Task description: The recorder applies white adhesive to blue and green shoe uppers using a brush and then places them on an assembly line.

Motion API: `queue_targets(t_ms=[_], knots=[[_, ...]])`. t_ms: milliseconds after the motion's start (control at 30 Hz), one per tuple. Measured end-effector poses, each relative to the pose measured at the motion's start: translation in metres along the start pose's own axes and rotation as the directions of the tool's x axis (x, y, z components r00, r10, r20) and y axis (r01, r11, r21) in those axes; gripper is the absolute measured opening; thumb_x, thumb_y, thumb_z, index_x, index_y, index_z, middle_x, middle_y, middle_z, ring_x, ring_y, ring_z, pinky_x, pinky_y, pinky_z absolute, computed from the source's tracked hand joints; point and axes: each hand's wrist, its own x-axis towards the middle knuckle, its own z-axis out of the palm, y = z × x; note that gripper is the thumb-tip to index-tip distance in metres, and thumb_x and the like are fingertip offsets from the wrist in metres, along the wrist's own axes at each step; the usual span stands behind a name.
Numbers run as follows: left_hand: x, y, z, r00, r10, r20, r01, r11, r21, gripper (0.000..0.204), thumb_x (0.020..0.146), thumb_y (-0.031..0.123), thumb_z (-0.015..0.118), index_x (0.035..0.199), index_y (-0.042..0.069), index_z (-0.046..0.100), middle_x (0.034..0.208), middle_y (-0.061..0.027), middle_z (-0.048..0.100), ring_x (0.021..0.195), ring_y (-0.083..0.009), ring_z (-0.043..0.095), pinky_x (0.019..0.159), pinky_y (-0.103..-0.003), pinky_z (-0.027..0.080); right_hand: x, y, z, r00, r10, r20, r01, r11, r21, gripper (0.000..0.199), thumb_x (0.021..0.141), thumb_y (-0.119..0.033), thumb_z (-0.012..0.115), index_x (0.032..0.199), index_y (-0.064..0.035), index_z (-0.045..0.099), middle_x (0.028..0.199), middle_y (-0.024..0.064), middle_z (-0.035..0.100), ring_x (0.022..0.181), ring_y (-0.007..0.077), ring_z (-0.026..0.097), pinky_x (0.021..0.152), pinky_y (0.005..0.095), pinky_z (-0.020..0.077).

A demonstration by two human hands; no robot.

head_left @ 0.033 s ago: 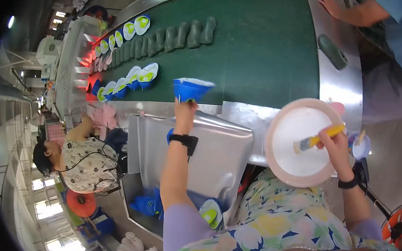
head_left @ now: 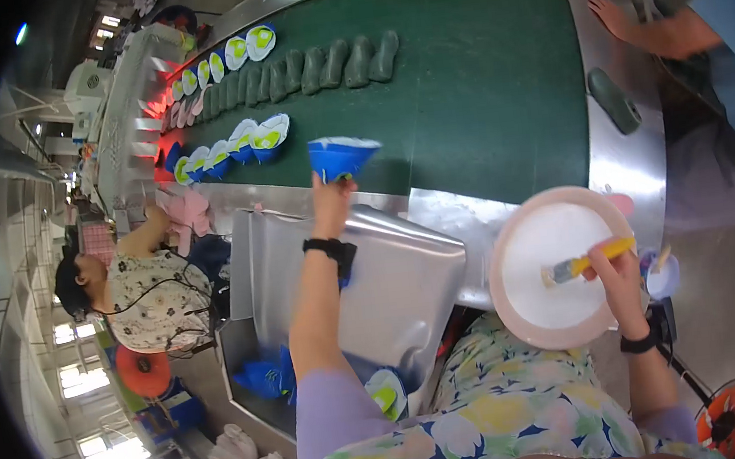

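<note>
**Two hands at the green belt: one brush, one blue shoe upper**

Right hand is closed around one yellow-handled brush, bristles resting inside one round pink basin with white contents. One small white cup sits just beside that hand. Left hand grips one blue shoe upper from below, holding it at the near edge of the green conveyor belt. Beneath the left forearm lies one bent metal sheet. Further along the belt: a row of about five blue-and-yellow uppers, then a row of roughly ten dark green soles. One more dark green sole lies on the steel surface to the right, near another person's hand.
</note>
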Motion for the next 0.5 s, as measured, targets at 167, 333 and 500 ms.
queue_targets(t_ms=[167,333,500], knots=[[0.094,0.023,-0.104,0.923,0.114,-0.368,-0.039,0.978,0.205,0.055,0.089,0.001,0.051,0.14,0.005,0.031,0.102,-0.0097,0.057,0.083,-0.0228,0.059,0.07,-0.033,0.05,0.014,0.009,0.021,0.998,0.067,0.012,-0.067,0.997,-0.025,0.014,0.093,-0.015,0.061,0.094,-0.0019,0.058,0.081,0.0044,0.062,0.066,0.0089,0.058,0.062,0.0213,0.0474],[0.016,0.011,-0.195,0.856,0.488,-0.173,-0.125,0.519,0.845,0.039,0.079,-0.005,0.051,0.115,0.004,0.059,0.108,-0.0147,0.061,0.093,-0.0245,0.062,0.08,-0.033,0.049,0.0,0.033,0.013,0.995,0.044,-0.085,-0.063,0.971,-0.231,0.015,0.094,-0.015,0.06,0.098,-0.0007,0.059,0.086,0.0044,0.062,0.072,0.0084,0.058,0.065,0.0211,0.0478],[-0.115,-0.061,-0.203,0.894,0.304,0.33,-0.392,0.172,0.903,0.041,0.072,-0.003,0.054,0.111,0.01,0.059,0.117,-0.0132,0.06,0.111,-0.0307,0.054,0.096,-0.042,0.042,0.005,0.064,0.009,0.99,-0.142,0.018,0.133,0.869,-0.477,0.01,0.092,-0.01,0.062,0.094,-0.0001,0.061,0.087,0.0066,0.063,0.078,0.0123,0.061,0.07,0.0248,0.0502]])
